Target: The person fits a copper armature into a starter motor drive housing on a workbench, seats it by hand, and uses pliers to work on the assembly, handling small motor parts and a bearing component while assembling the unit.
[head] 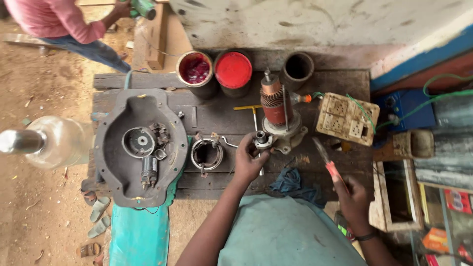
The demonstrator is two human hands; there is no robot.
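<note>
My left hand (249, 160) grips a small round metal part (262, 140) with a short tube in its middle, held over the dark wooden bench (221, 116). Just behind it a copper-wound motor armature (274, 105) stands upright on its metal end plate. My right hand (352, 197) is closed on red-handled pliers (325, 156), their jaws pointing up and left. A metal ring with clips (207, 154) lies left of my left hand. A large grey motor housing (140, 145) rests at the bench's left end.
Two red-stained tins (196, 70) (233, 69) and an empty dark pipe (297, 68) stand at the back. A dirty socket board (347, 118) with green wires and a blue box (404, 108) are at right. A blue rag (295, 184) lies near me. Another person (64, 24) works at upper left.
</note>
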